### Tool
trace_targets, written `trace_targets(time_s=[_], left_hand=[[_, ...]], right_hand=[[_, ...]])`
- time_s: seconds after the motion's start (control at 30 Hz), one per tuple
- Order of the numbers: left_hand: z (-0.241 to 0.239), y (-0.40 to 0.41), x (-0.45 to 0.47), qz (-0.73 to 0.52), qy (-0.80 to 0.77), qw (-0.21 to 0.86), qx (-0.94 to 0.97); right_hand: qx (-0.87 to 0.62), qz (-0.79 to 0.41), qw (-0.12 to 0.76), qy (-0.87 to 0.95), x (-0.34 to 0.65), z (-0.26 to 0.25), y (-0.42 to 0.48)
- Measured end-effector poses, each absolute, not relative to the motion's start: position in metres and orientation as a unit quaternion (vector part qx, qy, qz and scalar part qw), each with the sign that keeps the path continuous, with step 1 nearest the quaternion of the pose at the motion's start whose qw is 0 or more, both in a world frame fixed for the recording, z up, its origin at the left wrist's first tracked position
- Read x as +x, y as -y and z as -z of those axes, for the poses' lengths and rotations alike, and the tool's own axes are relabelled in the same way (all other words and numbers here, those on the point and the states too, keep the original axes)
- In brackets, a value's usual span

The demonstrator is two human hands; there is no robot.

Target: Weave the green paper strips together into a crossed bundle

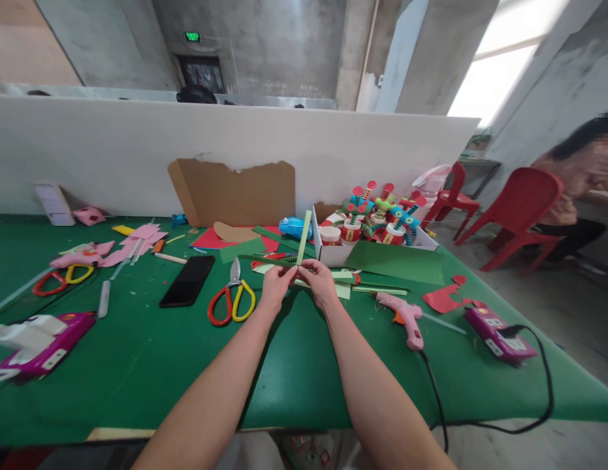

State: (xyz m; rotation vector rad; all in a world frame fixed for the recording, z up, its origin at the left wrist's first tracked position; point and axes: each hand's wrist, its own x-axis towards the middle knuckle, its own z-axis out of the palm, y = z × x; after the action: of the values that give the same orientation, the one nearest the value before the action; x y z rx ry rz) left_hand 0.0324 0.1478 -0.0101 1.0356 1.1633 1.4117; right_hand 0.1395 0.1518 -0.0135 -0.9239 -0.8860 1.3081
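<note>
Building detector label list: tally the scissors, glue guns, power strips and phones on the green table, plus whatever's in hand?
Scissors: 2
Glue gun: 1
Power strips: 2
Phone: 1
Light green paper strip, pinched by left hand and right hand: 1
Total: 7

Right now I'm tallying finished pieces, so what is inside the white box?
In the white box stand cup figures with striped, red-tipped arms. Its front wall hides the box floor and the lower parts of the cups.

Light green paper strip (304,238), dark green tablecloth (294,372), red-and-yellow scissors (232,299), pink glue gun (407,320), black phone (187,281)
</note>
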Motion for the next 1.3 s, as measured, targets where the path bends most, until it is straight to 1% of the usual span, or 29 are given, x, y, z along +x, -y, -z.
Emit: trace_targets(time_s=[0.2,0.3,0.43,0.5,0.6,0.7,0.83,0.93,1.0,1.17,1.3], left_hand=[[0.012,-0.15,0.031,-0.591,-0.497,0.461,0.437],[0.012,-0.151,0.028,-0.58,-0.515,0.416,0.474],[0.009,-0.149,0.026,-0.568,-0.522,0.371,0.517],[0.007,-0.148,0.028,-0.573,-0.513,0.385,0.51],[0.005,-0.146,0.031,-0.589,-0.48,0.444,0.475],[0.006,-0.146,0.032,-0.598,-0.46,0.479,0.448],[0.01,-0.15,0.028,-0.592,-0.476,0.441,0.479],[0.013,-0.151,0.027,-0.574,-0.486,0.409,0.516],[0.013,-0.152,0.027,-0.574,-0.483,0.415,0.515],[0.01,-0.151,0.03,-0.587,-0.464,0.468,0.47],[0.012,-0.152,0.029,-0.6,-0.47,0.462,0.454]], right_hand=[[-0.394,-0.586,0.596,0.383,0.142,0.011,-0.151],[-0.4,-0.597,0.576,0.389,0.145,0.01,-0.15],[-0.4,-0.581,0.583,0.403,0.146,0.011,-0.152],[-0.404,-0.564,0.592,0.409,0.143,0.011,-0.153],[-0.416,-0.531,0.619,0.402,0.136,0.011,-0.152],[-0.414,-0.526,0.635,0.387,0.131,0.01,-0.15],[-0.406,-0.56,0.618,0.374,0.132,0.009,-0.148],[-0.406,-0.562,0.615,0.375,0.135,0.009,-0.149],[-0.405,-0.553,0.62,0.383,0.135,0.01,-0.149],[-0.402,-0.541,0.638,0.372,0.132,0.011,-0.149],[-0.403,-0.551,0.637,0.357,0.131,0.013,-0.149]])
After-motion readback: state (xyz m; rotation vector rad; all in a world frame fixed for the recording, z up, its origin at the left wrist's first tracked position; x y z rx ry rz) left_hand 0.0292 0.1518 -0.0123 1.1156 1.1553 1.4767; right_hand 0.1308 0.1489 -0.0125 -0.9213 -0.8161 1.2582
